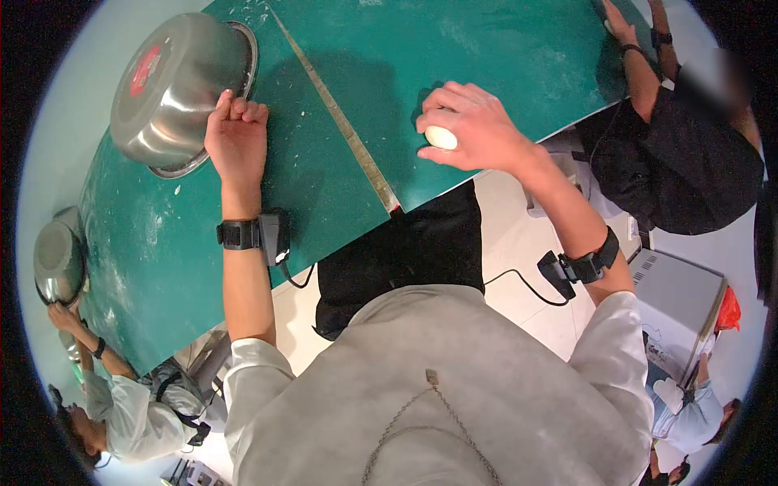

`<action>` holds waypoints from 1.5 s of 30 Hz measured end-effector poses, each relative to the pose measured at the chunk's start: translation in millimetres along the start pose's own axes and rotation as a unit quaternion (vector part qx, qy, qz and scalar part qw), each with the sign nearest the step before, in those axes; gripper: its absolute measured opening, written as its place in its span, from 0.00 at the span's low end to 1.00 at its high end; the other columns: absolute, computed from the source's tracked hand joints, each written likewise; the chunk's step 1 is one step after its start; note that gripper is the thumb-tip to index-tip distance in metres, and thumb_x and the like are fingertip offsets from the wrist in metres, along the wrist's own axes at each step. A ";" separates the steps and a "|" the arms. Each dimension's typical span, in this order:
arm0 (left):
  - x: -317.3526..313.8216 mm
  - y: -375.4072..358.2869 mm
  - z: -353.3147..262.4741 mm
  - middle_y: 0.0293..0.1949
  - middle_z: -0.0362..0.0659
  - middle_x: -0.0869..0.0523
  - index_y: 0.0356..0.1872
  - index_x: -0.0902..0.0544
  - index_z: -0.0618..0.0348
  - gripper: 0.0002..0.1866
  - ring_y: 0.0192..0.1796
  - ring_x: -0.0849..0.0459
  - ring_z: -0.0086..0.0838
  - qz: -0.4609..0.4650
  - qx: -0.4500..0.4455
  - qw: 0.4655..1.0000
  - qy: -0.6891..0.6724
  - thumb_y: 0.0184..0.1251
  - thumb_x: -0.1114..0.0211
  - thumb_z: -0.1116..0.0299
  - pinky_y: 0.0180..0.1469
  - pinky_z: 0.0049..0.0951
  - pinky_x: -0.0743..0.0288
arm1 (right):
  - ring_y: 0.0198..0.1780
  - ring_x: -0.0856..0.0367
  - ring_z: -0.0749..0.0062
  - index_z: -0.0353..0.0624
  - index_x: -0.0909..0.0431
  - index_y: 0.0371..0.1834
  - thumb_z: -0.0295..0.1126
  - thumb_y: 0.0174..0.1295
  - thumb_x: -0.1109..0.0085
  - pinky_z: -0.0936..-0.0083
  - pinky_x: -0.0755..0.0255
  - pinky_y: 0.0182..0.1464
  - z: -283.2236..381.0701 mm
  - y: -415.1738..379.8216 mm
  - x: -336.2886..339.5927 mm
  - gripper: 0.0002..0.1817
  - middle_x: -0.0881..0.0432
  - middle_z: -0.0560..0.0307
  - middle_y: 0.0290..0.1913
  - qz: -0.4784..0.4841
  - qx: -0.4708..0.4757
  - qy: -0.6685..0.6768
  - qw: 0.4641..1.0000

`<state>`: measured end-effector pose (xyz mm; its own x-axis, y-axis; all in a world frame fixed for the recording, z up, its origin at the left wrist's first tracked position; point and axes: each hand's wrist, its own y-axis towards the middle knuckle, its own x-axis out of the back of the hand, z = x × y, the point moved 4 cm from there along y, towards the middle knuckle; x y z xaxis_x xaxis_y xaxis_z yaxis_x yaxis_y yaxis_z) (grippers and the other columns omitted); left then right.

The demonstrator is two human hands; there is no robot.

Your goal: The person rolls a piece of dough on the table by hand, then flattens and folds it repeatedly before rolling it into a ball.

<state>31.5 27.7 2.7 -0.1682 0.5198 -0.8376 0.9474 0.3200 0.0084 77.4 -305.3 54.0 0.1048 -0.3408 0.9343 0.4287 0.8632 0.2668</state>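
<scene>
Wore, closest to the camera, a loose, pale grey cloth shirt (438, 340) with a thin metal chain (458, 425). Stood at a broad, smooth green tabletop (324, 73), marked with pale smears and small white specks around the fingers. Saw a person in black (681, 162) beyond the right fingers, another in a white top (146, 417) well apart from the left ones, and pale floor tiles (300, 320) below. Had a black cloth apron (405, 251) nearer than both sets of fingers, at the table edge. Found a large, round, shiny steel bowl (174, 89) with a red label, upside down just beside the left fingers; could not confirm contact. Noticed a long, narrow, yellowish-brown strip (348, 134) running between the two sets of fingers. Left the left hand (237, 150) palm up, fingers half curled, with nothing seen in hold. Curved the right hand (482, 134) around a small, smooth, cream-white oval lump (441, 138), between thumb and bent fingers, over the tabletop. Judged the lump already rounded; could not tell of anything left to do.
</scene>
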 end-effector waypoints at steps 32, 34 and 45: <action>2.5 0.2 -2.7 0.29 0.39 0.24 0.44 0.21 0.62 0.07 0.34 0.31 0.27 0.026 0.021 0.999 -0.040 0.71 0.43 0.70 0.44 0.30 0.35 | 0.48 0.20 0.51 0.47 0.20 0.42 0.41 0.61 0.36 0.60 0.24 0.48 -6.0 -60.0 41.3 0.13 0.21 0.51 0.46 -0.179 -0.242 0.019 0.953; -0.4 -1.0 -2.3 0.29 0.39 0.24 0.44 0.21 0.62 0.08 0.34 0.31 0.27 0.029 0.022 0.998 -0.044 0.71 0.43 0.70 0.44 0.30 0.35 | 0.45 0.19 0.52 0.46 0.21 0.40 0.41 0.61 0.37 0.61 0.24 0.46 -12.7 -60.6 36.3 0.12 0.20 0.52 0.43 -0.178 -0.274 0.004 0.945; -3.2 -4.3 -3.5 0.29 0.39 0.26 0.44 0.21 0.62 0.07 0.34 0.32 0.27 0.024 0.031 0.998 -0.051 0.71 0.43 0.70 0.45 0.30 0.35 | 0.38 0.17 0.58 0.48 0.18 0.29 0.44 0.62 0.40 0.61 0.23 0.37 -11.1 2.2 3.1 0.12 0.20 0.57 0.31 -0.147 -0.248 -0.138 0.947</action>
<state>27.0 27.5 7.2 -0.0962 0.4494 -0.8881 0.9692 0.2457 0.0193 88.6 -308.6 54.8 -0.2941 -0.3708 0.8809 0.7792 0.4407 0.4456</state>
